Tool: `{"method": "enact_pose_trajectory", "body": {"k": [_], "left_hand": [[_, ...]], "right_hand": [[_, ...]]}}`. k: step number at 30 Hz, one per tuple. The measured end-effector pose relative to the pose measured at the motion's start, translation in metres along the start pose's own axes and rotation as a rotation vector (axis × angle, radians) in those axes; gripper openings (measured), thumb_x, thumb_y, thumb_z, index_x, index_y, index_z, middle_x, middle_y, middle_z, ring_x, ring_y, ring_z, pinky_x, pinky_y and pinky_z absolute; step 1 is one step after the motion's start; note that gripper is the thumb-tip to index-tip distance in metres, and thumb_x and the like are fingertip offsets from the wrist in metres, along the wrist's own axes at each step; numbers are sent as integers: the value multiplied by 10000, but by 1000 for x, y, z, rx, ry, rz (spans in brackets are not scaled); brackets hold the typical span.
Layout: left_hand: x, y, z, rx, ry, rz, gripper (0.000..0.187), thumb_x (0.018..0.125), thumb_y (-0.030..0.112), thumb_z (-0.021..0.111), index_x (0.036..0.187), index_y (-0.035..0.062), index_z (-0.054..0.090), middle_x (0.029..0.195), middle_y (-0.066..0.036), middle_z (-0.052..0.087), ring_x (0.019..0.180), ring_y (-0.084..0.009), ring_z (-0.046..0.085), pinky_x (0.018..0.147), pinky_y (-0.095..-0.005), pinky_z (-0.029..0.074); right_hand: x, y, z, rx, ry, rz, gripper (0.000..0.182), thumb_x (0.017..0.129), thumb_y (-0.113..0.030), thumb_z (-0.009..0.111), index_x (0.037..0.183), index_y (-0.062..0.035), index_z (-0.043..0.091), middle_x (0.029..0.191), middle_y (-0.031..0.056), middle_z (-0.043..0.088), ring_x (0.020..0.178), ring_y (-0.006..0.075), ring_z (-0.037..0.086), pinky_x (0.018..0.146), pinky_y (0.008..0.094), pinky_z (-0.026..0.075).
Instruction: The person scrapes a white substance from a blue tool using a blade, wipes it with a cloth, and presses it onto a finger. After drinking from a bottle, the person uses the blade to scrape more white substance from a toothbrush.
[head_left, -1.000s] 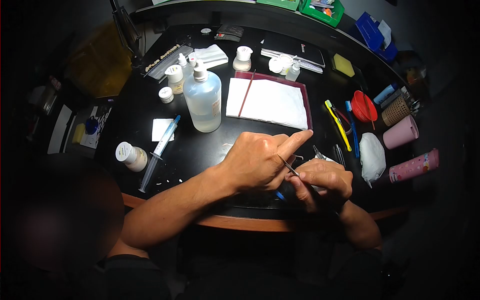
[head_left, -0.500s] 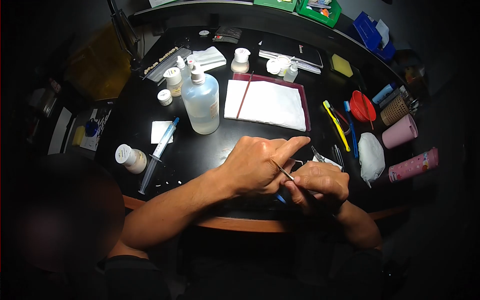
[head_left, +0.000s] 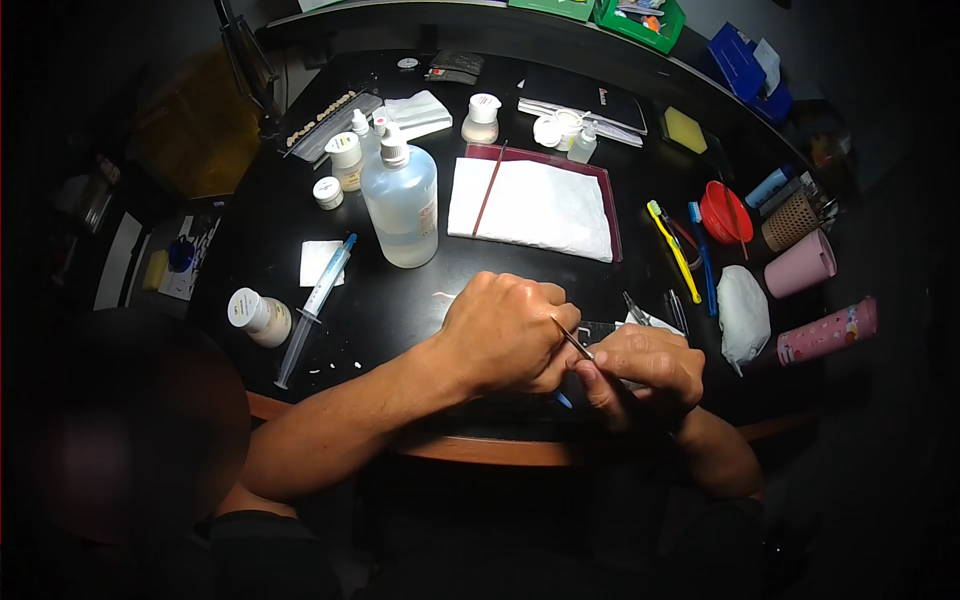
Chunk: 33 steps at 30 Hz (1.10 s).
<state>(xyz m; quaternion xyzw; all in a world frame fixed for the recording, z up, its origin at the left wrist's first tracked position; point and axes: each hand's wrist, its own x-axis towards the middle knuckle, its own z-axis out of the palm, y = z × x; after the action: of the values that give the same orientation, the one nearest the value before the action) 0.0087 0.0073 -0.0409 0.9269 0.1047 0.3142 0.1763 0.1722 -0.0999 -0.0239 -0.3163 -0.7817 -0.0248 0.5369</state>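
My left hand (head_left: 510, 335) is closed in a fist, back up, above the front of the black table. Whatever its fingers hold, if anything, is hidden; a blue tip (head_left: 563, 400) shows just below it. Pinched between the thumb and fingers of my right hand (head_left: 645, 370) is a slim, fine-tipped brush (head_left: 572, 338). Its pointed end lies right at the knuckles of my left hand. Behind both hands, a white paper towel (head_left: 540, 210) covers a dark red tray (head_left: 612, 215), with a thin red-brown brush (head_left: 490, 190) across it.
A large clear bottle (head_left: 402, 205) stands left of the tray. Farther left are a syringe (head_left: 318, 308) and a lidded jar (head_left: 260, 317). On the right lie yellow (head_left: 673, 250) and blue toothbrushes (head_left: 704, 260), a red bowl (head_left: 725, 212) and a pink cup (head_left: 800, 263).
My left index finger, stretched out before, is now curled into the fist. The brush in my right hand has stayed close to the left knuckles, its tip shifting slightly right.
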Motion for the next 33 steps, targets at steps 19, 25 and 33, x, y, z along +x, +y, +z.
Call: {"method": "enact_pose_trajectory", "body": {"k": [19,25,33], "left_hand": [[1,1,4,-110,40,-36,138,802,188,763,808,57,723,708,-87,657,630,-316,679,546,-429,529],[6,8,5,-305,128,-64,220,882,22,685,1098,-16,703,858,-158,701,687,-300,700,610,-378,553],[6,8,7,-337,122,-22,561,887,-34,657,1439,0,558,1001,-213,718,785,-326,721,682,-383,576]], "right_hand": [[-3,-5,0,96,-60,22,244,783,111,788,962,18,649,649,94,649,513,197,641,457,306,485],[-1,-8,-11,-15,106,128,210,815,121,757,947,22,628,651,76,626,501,148,583,461,284,447],[-5,-1,-7,-28,98,155,203,837,91,771,966,15,634,658,79,634,498,142,575,457,282,417]]}}
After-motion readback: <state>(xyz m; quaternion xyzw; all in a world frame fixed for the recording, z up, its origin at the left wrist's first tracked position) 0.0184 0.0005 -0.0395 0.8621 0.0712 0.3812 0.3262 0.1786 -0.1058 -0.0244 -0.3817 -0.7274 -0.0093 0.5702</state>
